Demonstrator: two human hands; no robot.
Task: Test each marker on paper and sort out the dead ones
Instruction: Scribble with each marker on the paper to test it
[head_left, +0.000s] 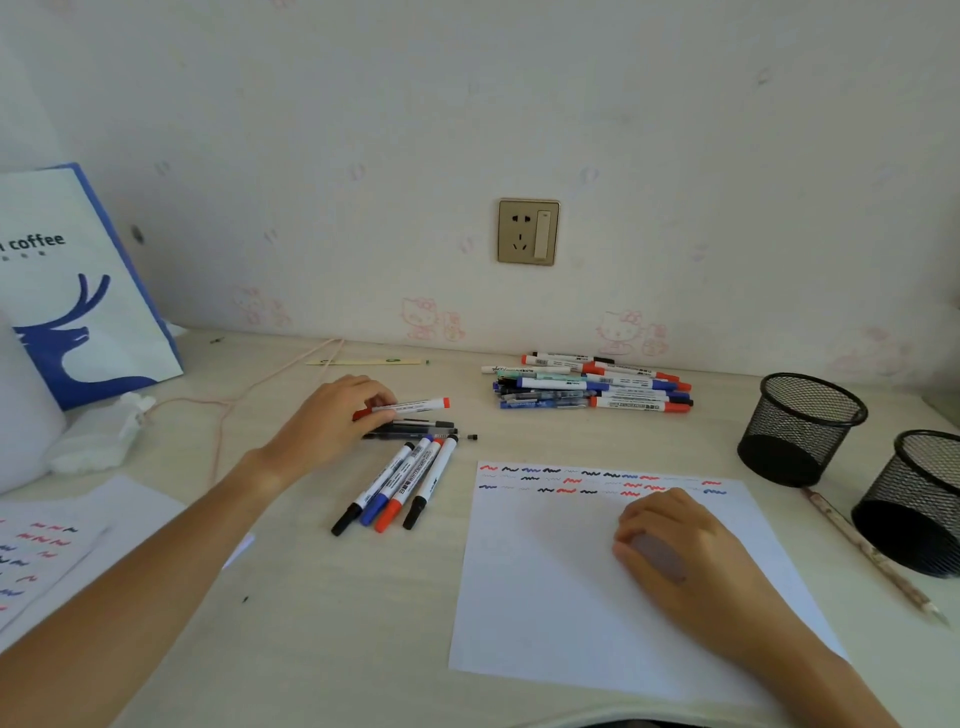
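My left hand (332, 423) grips a red-capped white marker (415, 405), held level just above a small group of dark pens (415, 429). Below them lie several markers (400, 483) side by side with black, blue and red caps. A bigger pile of markers (592, 387) rests near the wall. My right hand (670, 545) lies on the white test paper (545, 597), fingers curled, holding nothing that I can see. Rows of red, blue and black squiggles (571, 480) run across the paper's top edge.
Two black mesh pen cups (800, 426) (914, 504) stand at the right, a pencil (872, 556) lying by them. Used scribbled sheets (47, 556) sit at the left, with a white and blue paper bag (78, 291), a crumpled tissue (98, 436) and a thin cord (228, 410).
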